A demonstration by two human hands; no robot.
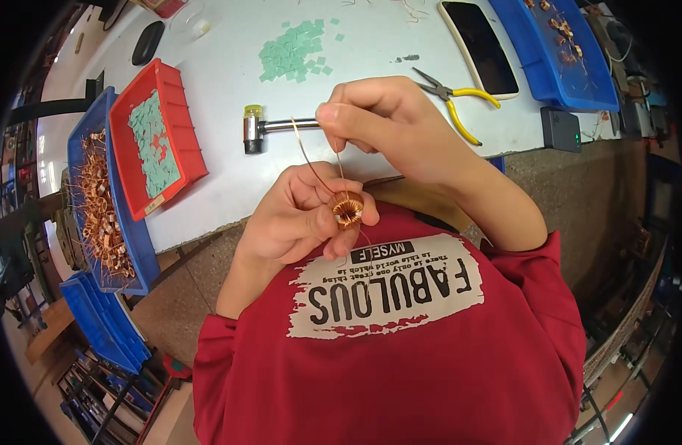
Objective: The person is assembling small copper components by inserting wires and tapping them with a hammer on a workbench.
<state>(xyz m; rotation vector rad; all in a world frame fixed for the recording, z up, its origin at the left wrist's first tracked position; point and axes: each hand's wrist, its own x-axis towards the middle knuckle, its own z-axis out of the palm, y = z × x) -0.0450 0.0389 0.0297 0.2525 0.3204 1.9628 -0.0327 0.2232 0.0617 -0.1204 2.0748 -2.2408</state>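
My left hand holds a small ring coil wound with copper wire, between thumb and fingers in front of my chest. Loose copper wire ends rise from the coil, and thin ones hang below it. My right hand is closed above it, its fingers pinching one of the upright wires. Another wire stands free to the left. Behind the right hand lies a small hammer with a yellow-and-black head; the hand hides the end of its metal handle.
Green square pieces lie piled on the white table. Yellow-handled pliers and a phone are at the right. A red bin holds more squares; blue bins at left and right hold copper coils.
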